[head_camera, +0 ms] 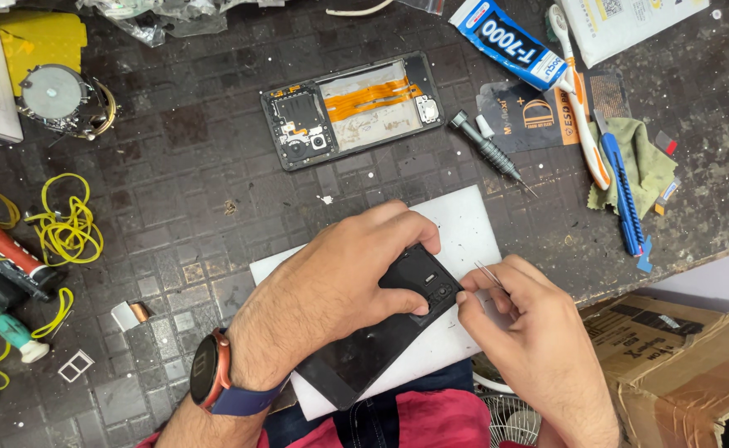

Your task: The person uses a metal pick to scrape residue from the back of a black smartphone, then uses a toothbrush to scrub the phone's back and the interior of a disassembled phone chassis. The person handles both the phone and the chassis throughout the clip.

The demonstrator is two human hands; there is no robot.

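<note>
Pressing down nearest the body, left hand (340, 290) lying across a black phone back cover (389, 319), fingers (398, 228) curled over its upper edge and thumb resting beside the camera cutout, a watch (211, 371) sitting on that wrist. Pinching just to the right, right hand (530, 332) closing thumb and forefinger on thin metal tweezers (487, 274), fingertips touching the cover's camera corner, tweezer tips pointing up and left, clear of the cover. Resting beneath both, a white sheet (464, 224) on the dark tiled workbench (182, 166), the cover lying slanted across it. Lying farther out, an opened phone body (352, 108) showing an orange flex cable, well apart from the fingers. Lying beside it to the right, a grey screwdriver (485, 149), then a glue tube (510, 41), a blue knife (622, 191) and a green cloth (651, 162). Coiling at far left, yellow wire (66, 224).
</note>
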